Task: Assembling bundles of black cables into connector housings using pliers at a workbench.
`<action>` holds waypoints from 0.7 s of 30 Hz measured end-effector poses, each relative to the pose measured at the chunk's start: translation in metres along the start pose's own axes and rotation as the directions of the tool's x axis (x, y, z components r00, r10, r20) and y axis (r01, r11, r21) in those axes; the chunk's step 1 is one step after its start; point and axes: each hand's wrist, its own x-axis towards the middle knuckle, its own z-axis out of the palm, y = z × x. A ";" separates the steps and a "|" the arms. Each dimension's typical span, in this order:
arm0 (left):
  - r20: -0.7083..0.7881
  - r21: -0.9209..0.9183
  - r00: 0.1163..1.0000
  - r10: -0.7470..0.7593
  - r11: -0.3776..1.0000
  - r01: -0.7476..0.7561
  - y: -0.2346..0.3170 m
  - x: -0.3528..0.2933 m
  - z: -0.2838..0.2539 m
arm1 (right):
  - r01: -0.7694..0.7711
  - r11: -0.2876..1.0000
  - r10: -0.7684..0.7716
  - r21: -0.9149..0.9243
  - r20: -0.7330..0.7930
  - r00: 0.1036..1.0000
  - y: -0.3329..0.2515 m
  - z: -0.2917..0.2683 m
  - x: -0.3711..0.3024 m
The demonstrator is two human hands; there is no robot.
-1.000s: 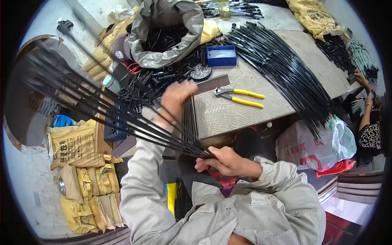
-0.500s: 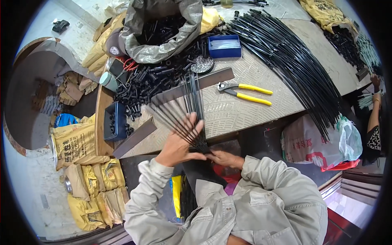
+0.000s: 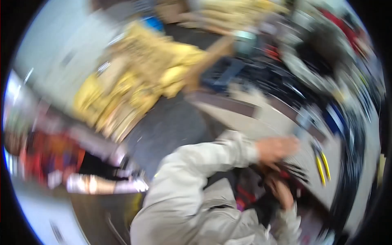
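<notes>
The view is smeared by motion. My left hand [image 3: 278, 148] is by the near edge of the table, above a bunch of thin black rods [image 3: 297, 172]; its fingers are too blurred to read. Just below it, my right hand [image 3: 282, 192] is closed round the near end of the rods, close to my lap. Pliers with yellow handles [image 3: 321, 165] lie on the table [image 3: 281, 126] to the right of my hands.
Black parts [image 3: 265, 77] are heaped before a grey sack [image 3: 300, 65]. Long black rods [image 3: 354, 151] lie at the right. Yellow sacks [image 3: 143, 69] are piled on the floor at the left. A person in red [image 3: 51, 157] is at the far left.
My head has swung to the left, so the table has shifted right in view and a person appears at the left. The fanned black rods are now lower, beneath my left hand.
</notes>
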 end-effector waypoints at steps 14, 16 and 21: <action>-0.104 0.364 0.985 0.134 0.927 -0.088 -0.015 0.015 0.042 | 0.113 0.988 -0.086 -0.102 0.234 0.968 -0.035 -0.027 -0.010; -0.086 0.264 0.991 0.103 0.962 -0.077 -0.011 0.017 0.034 | 0.091 0.991 -0.107 0.093 0.185 0.977 -0.059 -0.044 -0.009; -0.048 0.232 0.995 0.085 0.970 -0.072 -0.009 0.009 0.019 | 0.080 0.969 -0.097 0.233 0.061 0.993 0.134 0.032 -0.039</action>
